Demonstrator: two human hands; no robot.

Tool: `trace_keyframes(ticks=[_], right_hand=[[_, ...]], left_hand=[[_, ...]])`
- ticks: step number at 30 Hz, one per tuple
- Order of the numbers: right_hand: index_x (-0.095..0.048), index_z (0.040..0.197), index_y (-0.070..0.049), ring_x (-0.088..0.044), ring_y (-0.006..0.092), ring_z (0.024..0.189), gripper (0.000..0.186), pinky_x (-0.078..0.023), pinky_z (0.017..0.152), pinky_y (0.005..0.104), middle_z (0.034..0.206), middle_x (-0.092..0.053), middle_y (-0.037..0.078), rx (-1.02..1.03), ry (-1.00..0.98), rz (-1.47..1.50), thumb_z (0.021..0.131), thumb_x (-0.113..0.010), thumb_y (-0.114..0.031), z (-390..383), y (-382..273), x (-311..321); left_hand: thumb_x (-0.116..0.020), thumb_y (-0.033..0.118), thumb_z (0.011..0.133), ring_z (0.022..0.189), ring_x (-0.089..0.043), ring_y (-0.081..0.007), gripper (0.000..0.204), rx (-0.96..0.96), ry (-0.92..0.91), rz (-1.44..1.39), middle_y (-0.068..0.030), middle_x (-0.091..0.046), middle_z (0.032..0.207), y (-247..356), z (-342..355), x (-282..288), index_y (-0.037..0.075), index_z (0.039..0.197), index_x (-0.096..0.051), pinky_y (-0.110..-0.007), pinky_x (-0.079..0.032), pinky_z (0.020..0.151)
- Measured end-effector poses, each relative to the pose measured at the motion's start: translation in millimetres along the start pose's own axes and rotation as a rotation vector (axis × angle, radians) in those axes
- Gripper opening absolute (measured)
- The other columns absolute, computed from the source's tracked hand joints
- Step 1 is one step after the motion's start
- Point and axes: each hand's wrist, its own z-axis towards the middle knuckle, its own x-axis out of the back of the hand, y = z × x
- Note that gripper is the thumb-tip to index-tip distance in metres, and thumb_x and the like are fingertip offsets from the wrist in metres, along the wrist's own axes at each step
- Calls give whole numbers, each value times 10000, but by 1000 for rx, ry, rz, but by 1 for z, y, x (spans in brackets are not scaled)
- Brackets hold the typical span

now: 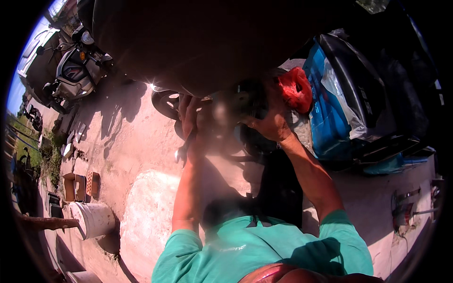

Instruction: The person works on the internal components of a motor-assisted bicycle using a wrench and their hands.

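Note:
My left hand [188, 113] reaches up under a large dark shape [198, 42], its fingers bent close together beside a dark wheel-like part [165, 103]. A thin piece with a shiny tip [180, 153] shows along that wrist; whether the hand holds it is unclear. Across from it, my right hand [271, 121] curls against a black rounded part [252, 101], thumb pointing inward and the other fingers lost in shadow. A blurred haze covers the space between both hands. What either hand grips cannot be made out.
Close to my right hand is a red plastic bag [296, 89], beside a blue and black wrapped bulk [330, 104]. Leftward stand a parked motorcycle [78, 70], a white bucket [94, 219] and a hollow brick [93, 184]. Metal gear [403, 210] lies at far right.

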Motion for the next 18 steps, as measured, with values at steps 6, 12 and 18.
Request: trace_keyframes(ticks=[6, 12, 18], right_hand=[[-564, 1350, 5, -569, 409, 1221, 949, -454, 1070, 491, 1338, -574, 231, 12, -28, -110, 606, -931, -456, -6, 3, 6], [-584, 1340, -36, -584, 394, 1197, 913, -472, 1043, 481, 1325, -587, 204, 38, 123, -90, 593, -952, -410, -14, 6, -5], [-598, 1315, -43, -592, 388, 1172, 856, -486, 1015, 473, 1284, -600, 191, 12, 118, -15, 616, -955, -382, -13, 20, -13]], left_hand=[[-294, 597, 1062, 1340, -454, -355, 728, -81, -295, 133, -223, -468, 1457, -17, 11, 19, 5, 1348, -607, -468, -411, 1089], [-609, 181, 971, 1141, -598, -386, 360, -298, -384, 94, -220, -562, 1304, -39, 16, 27, 21, 1292, -637, -463, -484, 979], [-557, 256, 963, 1155, -580, -379, 362, -537, -388, 200, -211, -600, 1258, -45, 35, 20, 9, 1192, -689, -458, -471, 977]])
